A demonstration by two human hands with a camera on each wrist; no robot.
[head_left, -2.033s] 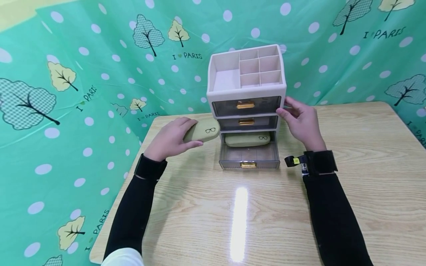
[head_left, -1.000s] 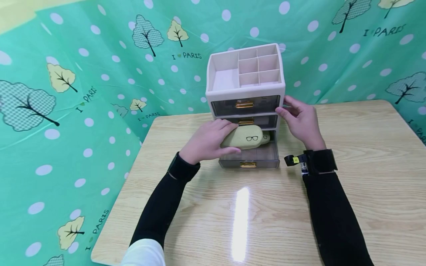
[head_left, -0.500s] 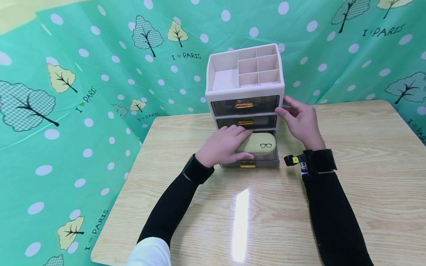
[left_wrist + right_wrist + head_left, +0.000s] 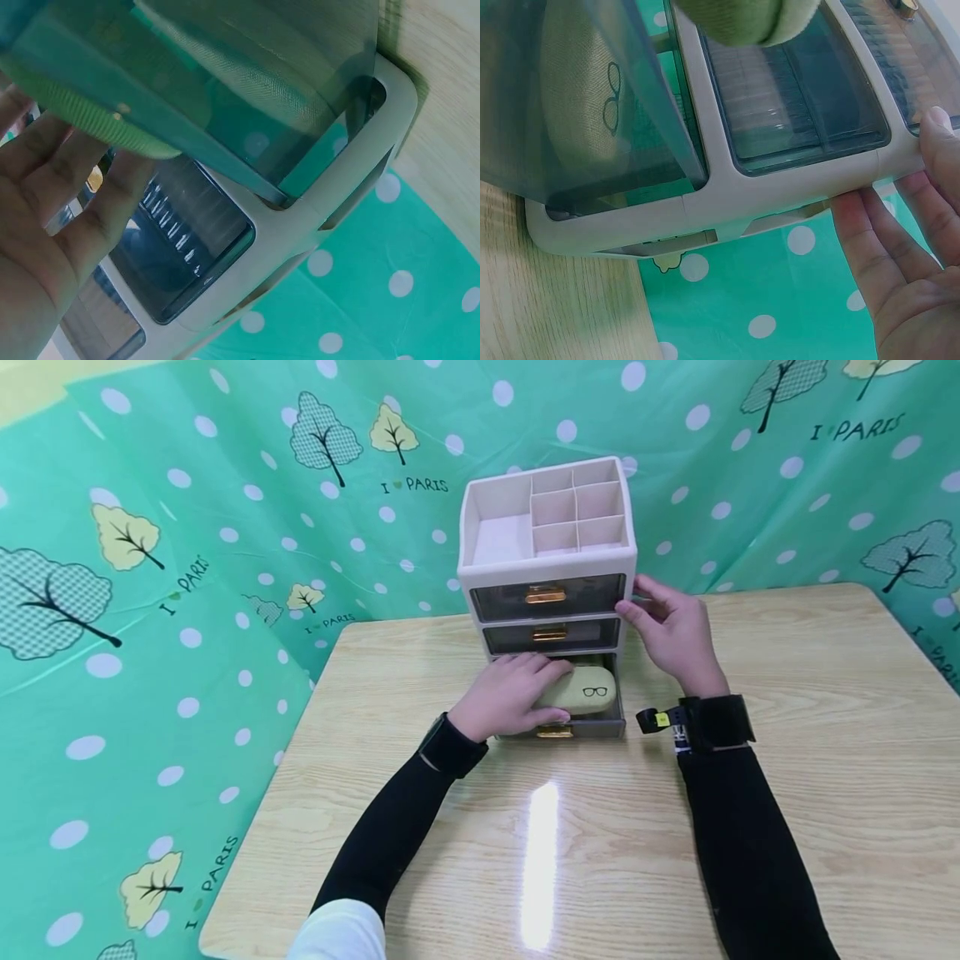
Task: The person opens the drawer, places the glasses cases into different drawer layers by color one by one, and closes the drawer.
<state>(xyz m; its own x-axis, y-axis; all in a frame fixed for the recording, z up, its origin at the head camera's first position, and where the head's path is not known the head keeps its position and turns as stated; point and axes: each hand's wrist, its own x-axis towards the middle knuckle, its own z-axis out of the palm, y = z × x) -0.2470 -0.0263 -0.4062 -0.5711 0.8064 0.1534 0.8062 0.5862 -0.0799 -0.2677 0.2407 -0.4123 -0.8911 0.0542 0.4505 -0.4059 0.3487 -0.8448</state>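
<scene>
My left hand (image 4: 513, 693) grips a pale green glasses case (image 4: 588, 690) with a small spectacles print, fingers over the top and thumb at the near side. The case is over the pulled-out clear bottom drawer (image 4: 603, 727) of a white desktop organizer (image 4: 555, 564). A second glasses case (image 4: 574, 97) lies inside that drawer, seen through its clear wall in the right wrist view; in the head view it is hidden. My right hand (image 4: 675, 631) holds the organizer's right side, thumb on the front edge and fingers along the side wall.
Two upper drawers (image 4: 592, 596) with gold handles are closed. Open compartments (image 4: 551, 514) top the organizer. It stands near the back of a wooden table (image 4: 787, 760), before a green dotted cloth (image 4: 375, 539).
My left hand has carried the glasses case rightward from beside the organizer, then lowered it over the open bottom drawer, covering the second case. My right hand has stayed on the organizer's side.
</scene>
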